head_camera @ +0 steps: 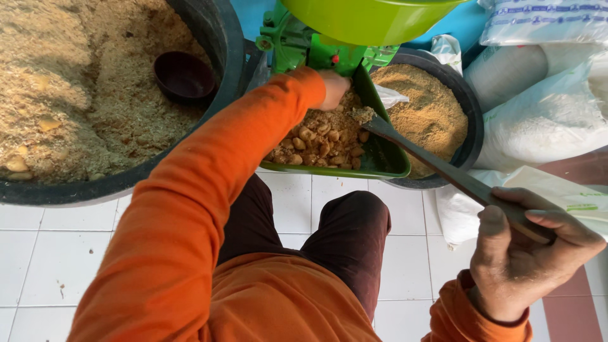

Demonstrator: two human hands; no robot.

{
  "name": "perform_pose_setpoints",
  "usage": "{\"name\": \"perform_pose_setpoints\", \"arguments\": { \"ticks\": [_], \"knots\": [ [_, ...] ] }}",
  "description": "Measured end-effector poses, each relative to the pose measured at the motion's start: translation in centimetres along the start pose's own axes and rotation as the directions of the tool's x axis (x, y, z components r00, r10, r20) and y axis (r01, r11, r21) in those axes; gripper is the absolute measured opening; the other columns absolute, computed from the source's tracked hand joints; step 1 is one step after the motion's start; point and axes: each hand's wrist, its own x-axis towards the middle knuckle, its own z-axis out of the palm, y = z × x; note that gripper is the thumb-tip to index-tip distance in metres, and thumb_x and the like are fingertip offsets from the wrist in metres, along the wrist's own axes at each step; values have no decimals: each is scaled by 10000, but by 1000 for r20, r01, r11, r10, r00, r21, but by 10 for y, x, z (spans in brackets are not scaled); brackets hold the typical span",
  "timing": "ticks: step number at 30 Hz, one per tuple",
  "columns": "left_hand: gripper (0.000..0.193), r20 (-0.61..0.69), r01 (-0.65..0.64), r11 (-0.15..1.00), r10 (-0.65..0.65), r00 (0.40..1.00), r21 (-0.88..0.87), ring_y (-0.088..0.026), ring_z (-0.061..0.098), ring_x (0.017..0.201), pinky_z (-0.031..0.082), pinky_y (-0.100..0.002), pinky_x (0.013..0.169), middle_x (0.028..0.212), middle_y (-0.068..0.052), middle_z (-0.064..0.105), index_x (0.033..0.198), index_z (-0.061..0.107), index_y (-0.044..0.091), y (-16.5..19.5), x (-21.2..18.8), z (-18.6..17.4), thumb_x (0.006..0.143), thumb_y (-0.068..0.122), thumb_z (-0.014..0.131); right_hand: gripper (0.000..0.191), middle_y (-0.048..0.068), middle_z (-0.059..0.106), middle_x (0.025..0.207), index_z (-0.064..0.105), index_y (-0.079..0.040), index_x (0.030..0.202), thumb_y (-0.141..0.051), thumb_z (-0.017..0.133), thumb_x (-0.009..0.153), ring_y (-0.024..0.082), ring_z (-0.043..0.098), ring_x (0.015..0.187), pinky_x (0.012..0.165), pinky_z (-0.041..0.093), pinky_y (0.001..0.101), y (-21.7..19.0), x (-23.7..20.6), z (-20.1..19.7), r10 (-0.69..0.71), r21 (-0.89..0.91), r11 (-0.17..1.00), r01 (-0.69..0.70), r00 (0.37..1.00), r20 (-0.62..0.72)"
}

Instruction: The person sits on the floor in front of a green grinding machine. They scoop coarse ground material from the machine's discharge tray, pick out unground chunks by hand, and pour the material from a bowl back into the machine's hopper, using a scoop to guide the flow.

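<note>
Green tray point(386, 161) of peanuts point(320, 142), left hand point(334, 87)

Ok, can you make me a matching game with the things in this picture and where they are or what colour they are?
Things:
1. long spoon
2. small dark bowl
3. green tray
4. left hand

Clues:
A. lies on the crumbly stuff in the big black tub
B. held in the right hand
C. reaches into the lumps at the machine
D. holds brown lumps and crumbs

Pairs: 1-B, 2-A, 3-D, 4-C
</note>
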Motion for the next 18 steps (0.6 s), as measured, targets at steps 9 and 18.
{"name": "perform_pose_setpoints", "arguments": {
  "ticks": [9, 18],
  "knots": [
    [548, -101, -177, 968, 161, 982, -178, -368, 610, 1149, 489, -458, 951, 1258, -159, 663, 1303, 690, 151, -1, -53, -13, 802, -26, 556, 340, 226, 626, 1217, 340, -34, 1288, 47, 652, 1179, 197, 671, 1031, 931, 579, 243, -10, 43, 39, -20, 41, 999, 18, 999, 44],
    [465, -774, -186, 976, 205, 600, 114, -374, 681, 1188, 509, -417, 1048, 1308, -299, 676, 1184, 705, 0, 29, -137, 4, 752, -98, 564, 317, 164, 701, 1106, 452, 12, 1162, 40, 752, 1062, 227, 717, 831, 733, 563, 290, -6, 64, 100, -135, -298, 938, 176, 979, 154]
  ]
}}
